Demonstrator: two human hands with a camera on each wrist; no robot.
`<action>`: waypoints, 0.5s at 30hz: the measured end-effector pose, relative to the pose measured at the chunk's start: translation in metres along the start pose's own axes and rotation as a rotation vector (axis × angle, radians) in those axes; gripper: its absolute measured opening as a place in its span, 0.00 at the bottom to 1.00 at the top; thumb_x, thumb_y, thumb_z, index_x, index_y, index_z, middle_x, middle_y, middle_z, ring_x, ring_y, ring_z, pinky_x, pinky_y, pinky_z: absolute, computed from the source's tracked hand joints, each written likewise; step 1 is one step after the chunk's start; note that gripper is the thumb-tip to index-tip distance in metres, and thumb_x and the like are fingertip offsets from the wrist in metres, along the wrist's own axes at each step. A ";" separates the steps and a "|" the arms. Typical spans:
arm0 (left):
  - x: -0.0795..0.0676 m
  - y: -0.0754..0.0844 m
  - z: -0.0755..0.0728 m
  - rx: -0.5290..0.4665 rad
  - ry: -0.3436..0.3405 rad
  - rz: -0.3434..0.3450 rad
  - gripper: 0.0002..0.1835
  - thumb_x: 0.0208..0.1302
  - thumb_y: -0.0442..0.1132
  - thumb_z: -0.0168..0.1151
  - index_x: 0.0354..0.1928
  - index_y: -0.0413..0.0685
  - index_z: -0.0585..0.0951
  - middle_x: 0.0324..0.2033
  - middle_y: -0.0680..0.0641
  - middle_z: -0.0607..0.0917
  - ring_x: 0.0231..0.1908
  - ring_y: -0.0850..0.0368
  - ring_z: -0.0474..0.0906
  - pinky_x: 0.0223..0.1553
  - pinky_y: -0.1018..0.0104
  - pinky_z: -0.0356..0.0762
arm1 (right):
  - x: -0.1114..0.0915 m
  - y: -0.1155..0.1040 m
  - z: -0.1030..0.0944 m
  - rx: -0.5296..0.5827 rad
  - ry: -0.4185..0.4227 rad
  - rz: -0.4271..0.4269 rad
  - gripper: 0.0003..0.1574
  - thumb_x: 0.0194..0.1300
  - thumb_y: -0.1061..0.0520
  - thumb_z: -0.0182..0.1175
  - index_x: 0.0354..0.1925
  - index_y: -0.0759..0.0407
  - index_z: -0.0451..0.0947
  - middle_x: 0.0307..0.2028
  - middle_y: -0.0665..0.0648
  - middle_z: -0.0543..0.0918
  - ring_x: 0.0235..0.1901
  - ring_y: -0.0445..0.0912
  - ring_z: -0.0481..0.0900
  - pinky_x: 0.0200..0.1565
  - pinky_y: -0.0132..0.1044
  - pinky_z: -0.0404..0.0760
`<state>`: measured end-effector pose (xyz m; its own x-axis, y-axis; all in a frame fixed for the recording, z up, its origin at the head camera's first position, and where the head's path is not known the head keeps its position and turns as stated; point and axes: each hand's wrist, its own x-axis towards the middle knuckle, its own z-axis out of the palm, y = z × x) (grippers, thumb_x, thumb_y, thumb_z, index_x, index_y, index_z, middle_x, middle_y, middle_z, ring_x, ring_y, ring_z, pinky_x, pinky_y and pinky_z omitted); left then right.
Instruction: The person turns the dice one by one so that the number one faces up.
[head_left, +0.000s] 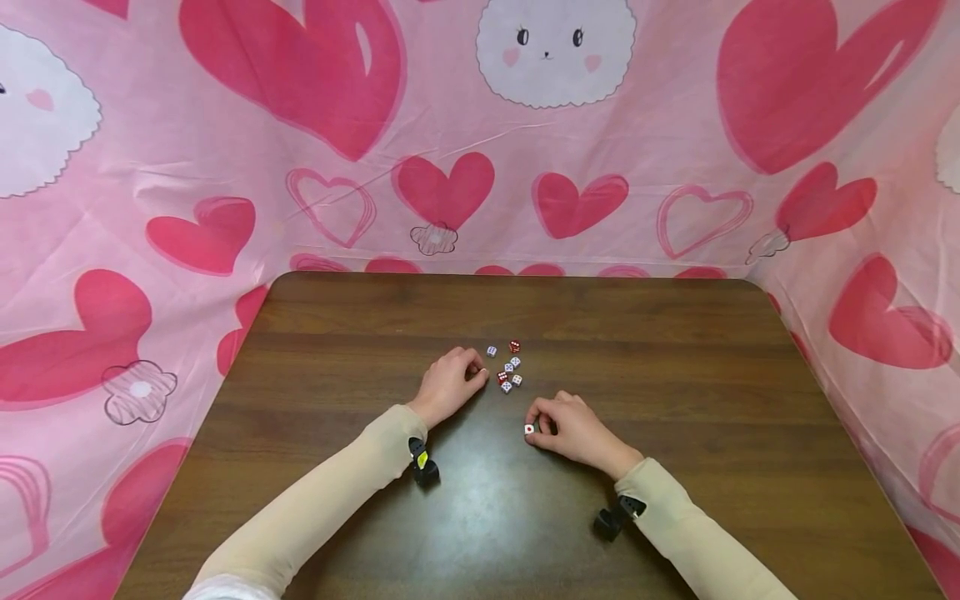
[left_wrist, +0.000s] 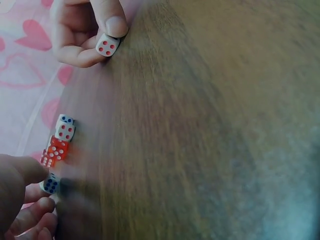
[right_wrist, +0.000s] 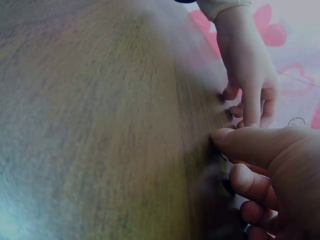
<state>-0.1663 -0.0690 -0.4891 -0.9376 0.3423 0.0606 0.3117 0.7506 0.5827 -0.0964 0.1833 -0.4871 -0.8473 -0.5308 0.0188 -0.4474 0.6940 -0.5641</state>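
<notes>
A brown wood-grained table (head_left: pixel 660 350) is enclosed at the back and on both sides by pink cloth (head_left: pixel 442 92), printed with red hearts (head_left: pixel 576 208) and white scalloped shapes (head_left: pixel 555 79) (slight creases (head_left: pixel 495 138) are seen), while a pale glare (head_left: pixel 480 508) is reflected by its near middle.

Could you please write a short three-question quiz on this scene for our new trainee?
1. Multiple choice: what colour are the visible pips on the white die pinched by the right hand?
A) blue
B) red
C) black

2. True or false: the left hand is closer to the group of loose dice than the right hand is.

3. Count: how many red dice lie on the table?

Key:
1. B, red.
2. True; it is right beside the group, while the right hand is farther off, nearer the person.
3. Two.
</notes>
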 end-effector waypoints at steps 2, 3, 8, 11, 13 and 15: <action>0.000 -0.001 0.000 -0.013 -0.009 0.008 0.07 0.70 0.44 0.69 0.42 0.49 0.84 0.36 0.51 0.82 0.36 0.56 0.78 0.41 0.57 0.78 | 0.000 0.000 0.000 0.002 0.002 -0.001 0.11 0.64 0.50 0.74 0.37 0.45 0.79 0.20 0.34 0.69 0.28 0.35 0.63 0.41 0.39 0.65; -0.001 -0.002 -0.001 -0.019 -0.013 0.014 0.06 0.70 0.43 0.69 0.42 0.50 0.84 0.37 0.51 0.82 0.36 0.56 0.78 0.42 0.57 0.78 | 0.000 0.000 0.000 0.003 0.002 0.001 0.11 0.64 0.50 0.74 0.37 0.45 0.79 0.20 0.34 0.69 0.28 0.35 0.63 0.42 0.39 0.65; -0.002 -0.004 -0.001 -0.036 -0.025 0.058 0.06 0.70 0.43 0.70 0.42 0.52 0.83 0.37 0.53 0.82 0.38 0.57 0.79 0.42 0.58 0.78 | 0.000 0.000 0.002 0.000 0.020 -0.015 0.11 0.63 0.51 0.74 0.37 0.45 0.79 0.20 0.34 0.69 0.28 0.35 0.63 0.42 0.39 0.66; -0.003 -0.005 0.000 -0.035 -0.029 0.087 0.06 0.68 0.43 0.71 0.41 0.54 0.83 0.37 0.54 0.82 0.38 0.58 0.78 0.42 0.59 0.77 | 0.000 0.001 0.003 -0.002 0.029 -0.021 0.11 0.63 0.51 0.75 0.37 0.45 0.79 0.20 0.33 0.69 0.28 0.34 0.63 0.42 0.39 0.66; -0.003 -0.006 0.000 -0.031 -0.033 0.095 0.06 0.67 0.42 0.72 0.41 0.54 0.83 0.37 0.54 0.81 0.38 0.58 0.78 0.41 0.59 0.77 | 0.000 0.001 0.003 -0.004 0.031 -0.021 0.11 0.63 0.51 0.75 0.36 0.45 0.79 0.20 0.33 0.69 0.28 0.34 0.63 0.42 0.39 0.66; -0.003 -0.007 0.000 -0.025 -0.035 0.098 0.06 0.67 0.42 0.72 0.41 0.54 0.82 0.37 0.54 0.81 0.38 0.58 0.78 0.42 0.59 0.77 | 0.000 0.001 0.003 -0.005 0.029 -0.017 0.11 0.63 0.50 0.74 0.36 0.45 0.79 0.20 0.33 0.69 0.28 0.34 0.63 0.42 0.39 0.66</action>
<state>-0.1653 -0.0750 -0.4934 -0.8969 0.4329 0.0901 0.3968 0.6983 0.5958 -0.0958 0.1828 -0.4898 -0.8474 -0.5284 0.0521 -0.4630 0.6874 -0.5595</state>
